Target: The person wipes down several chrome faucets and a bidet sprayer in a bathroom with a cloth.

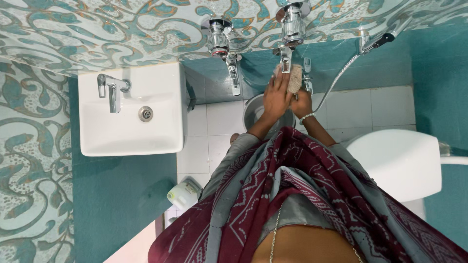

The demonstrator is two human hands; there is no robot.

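Both my hands are stretched out under a chrome wall tap (286, 57). My left hand (276, 96) and my right hand (302, 103) together grip a beige scrubbing cloth (294, 78) just below the tap's spout. A bead bracelet circles my right wrist. Beneath the hands stands a grey bucket (253, 111), mostly hidden by my arms. I cannot tell whether water is running.
A white washbasin (131, 109) with a chrome mixer hangs at left. A second wall tap (233, 73) is left of my hands. A spray hose (341, 78) hangs at right above a white toilet (397, 163). A pale green bottle (183, 195) stands on the white tiled floor.
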